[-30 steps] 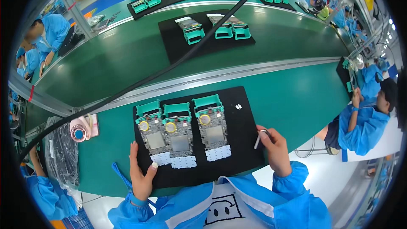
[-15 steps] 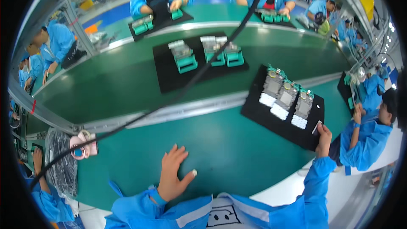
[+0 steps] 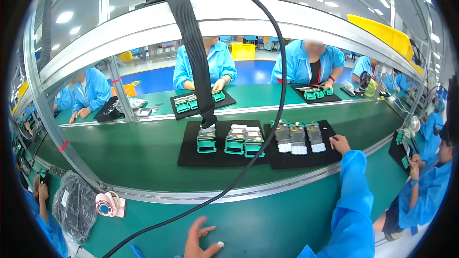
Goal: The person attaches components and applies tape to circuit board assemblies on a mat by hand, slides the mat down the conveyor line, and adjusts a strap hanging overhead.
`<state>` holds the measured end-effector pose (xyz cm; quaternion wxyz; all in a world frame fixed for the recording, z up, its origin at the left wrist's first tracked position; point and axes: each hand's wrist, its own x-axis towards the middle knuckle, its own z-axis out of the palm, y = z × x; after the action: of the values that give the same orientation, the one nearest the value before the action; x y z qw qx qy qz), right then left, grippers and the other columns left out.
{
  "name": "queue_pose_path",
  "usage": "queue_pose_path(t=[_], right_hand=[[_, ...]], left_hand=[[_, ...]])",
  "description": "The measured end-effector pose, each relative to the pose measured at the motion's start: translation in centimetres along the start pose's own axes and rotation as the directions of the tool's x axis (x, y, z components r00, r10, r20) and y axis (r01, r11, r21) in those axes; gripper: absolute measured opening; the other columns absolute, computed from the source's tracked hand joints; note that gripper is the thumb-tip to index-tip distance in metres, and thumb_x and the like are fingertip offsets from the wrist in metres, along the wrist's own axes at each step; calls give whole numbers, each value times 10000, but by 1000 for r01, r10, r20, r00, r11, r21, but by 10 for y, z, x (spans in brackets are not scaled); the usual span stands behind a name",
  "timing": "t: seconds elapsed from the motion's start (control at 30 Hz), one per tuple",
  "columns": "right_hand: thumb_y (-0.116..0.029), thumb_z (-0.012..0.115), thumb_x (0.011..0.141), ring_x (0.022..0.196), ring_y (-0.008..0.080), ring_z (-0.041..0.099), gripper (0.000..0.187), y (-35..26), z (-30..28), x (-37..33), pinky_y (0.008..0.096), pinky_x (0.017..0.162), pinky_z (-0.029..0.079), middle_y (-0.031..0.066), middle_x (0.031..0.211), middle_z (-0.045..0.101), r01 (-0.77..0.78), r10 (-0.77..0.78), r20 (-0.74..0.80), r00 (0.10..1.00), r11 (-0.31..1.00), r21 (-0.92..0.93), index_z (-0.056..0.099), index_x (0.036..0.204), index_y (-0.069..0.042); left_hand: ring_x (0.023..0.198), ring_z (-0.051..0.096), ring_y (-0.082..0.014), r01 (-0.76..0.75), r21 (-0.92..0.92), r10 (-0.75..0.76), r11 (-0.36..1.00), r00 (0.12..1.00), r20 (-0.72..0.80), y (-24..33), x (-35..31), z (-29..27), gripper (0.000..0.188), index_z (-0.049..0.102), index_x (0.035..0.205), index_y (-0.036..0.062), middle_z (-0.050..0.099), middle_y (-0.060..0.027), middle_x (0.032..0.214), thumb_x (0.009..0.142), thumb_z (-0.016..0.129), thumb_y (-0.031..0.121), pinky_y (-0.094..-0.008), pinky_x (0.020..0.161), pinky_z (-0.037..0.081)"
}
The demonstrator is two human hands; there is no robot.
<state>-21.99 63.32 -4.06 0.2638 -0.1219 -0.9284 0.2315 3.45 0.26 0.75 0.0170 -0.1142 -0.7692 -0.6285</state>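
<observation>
My right arm reaches forward onto the green belt. My right hand [image 3: 340, 144] grips the right edge of a black mat [image 3: 282, 162], fingers closed on its rim. Three grey electronic modules [image 3: 297, 137] with white padded lower ends and green parts at the top lie side by side on that mat. Its left side touches or overlaps another black mat [image 3: 220, 149], which bears modules with green frames [image 3: 206, 141]. Low in the picture, my left hand [image 3: 201, 242] hovers over the near green tabletop, empty, with fingers apart; the lower edge cuts it off.
A metal rail [image 3: 172, 195] divides the near tabletop [image 3: 267, 220] from the belt. A black cable [image 3: 281, 67] and strap [image 3: 191, 43] hang across the view. At left are a pink fan-like device [image 3: 109, 205] and a black plastic bag [image 3: 74, 205]. Co-workers in blue sit opposite and alongside.
My right hand has carried the black mat with its modules forward from the near tabletop onto the belt, beside the other mat. The view has tilted up; my left hand sits lower in it.
</observation>
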Motion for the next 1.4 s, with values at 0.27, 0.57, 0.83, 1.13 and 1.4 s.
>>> queue_pose_path(t=[0.27, 0.57, 0.83, 1.13, 1.4], right_hand=[[-91, 535, 900, 626, 121, 527, 163, -134, 4, -113, 260, 609, 454, 72, 733, 590, 156, -52, -273, 961, 915, 372, 582, 1035, -15], [-20, 475, 914, 752, 132, 553, 291, -185, -76, -193, 252, 705, 456, 65, 872, 573, 181, -74, -202, 977, 785, 592, 503, 1203, -10], [10, 474, 899, 763, 145, 535, 181, -242, -156, -178, 253, 706, 443, 86, 972, 534, 460, -292, -388, 874, 755, 468, 632, 986, -2], [-56, 529, 877, 722, 118, 498, 186, -294, -265, -108, 221, 659, 383, 54, 822, 535, 602, -394, -504, 769, 713, 360, 614, 1021, 24], [-161, 565, 863, 842, 136, 571, 245, -411, -294, -2, 253, 760, 449, 59, 899, 604, 812, -659, -555, 508, 581, 52, 632, 1053, -20]], left_hand=[[914, 564, -244, -722, -513, 548, 465, 690, -474, 115, 17, -55, 378, 480, 1258, 85, 565, -113, 1166, 896, 536, 178, -365, 745, 472], [811, 598, -184, -806, 359, 765, 470, 169, -622, 174, 45, -321, 351, 447, 1260, -12, 590, -117, 1057, 983, 331, 171, -294, 780, 508], [833, 624, -232, -986, 133, 778, 104, 164, 607, 250, 67, 46, 368, 576, 1137, -1, 639, -175, 956, 840, 516, 207, -353, 774, 493], [647, 633, -159, -325, -210, 332, 922, 390, 859, 329, 164, -1, 492, 572, 1176, -40, 641, -162, 992, 687, 535, -3, -247, 591, 495], [747, 567, -105, -722, 579, 842, 379, 529, 109, 401, 248, -99, 269, 671, 1047, 89, 637, -36, 841, 811, 569, 171, -240, 647, 456]])
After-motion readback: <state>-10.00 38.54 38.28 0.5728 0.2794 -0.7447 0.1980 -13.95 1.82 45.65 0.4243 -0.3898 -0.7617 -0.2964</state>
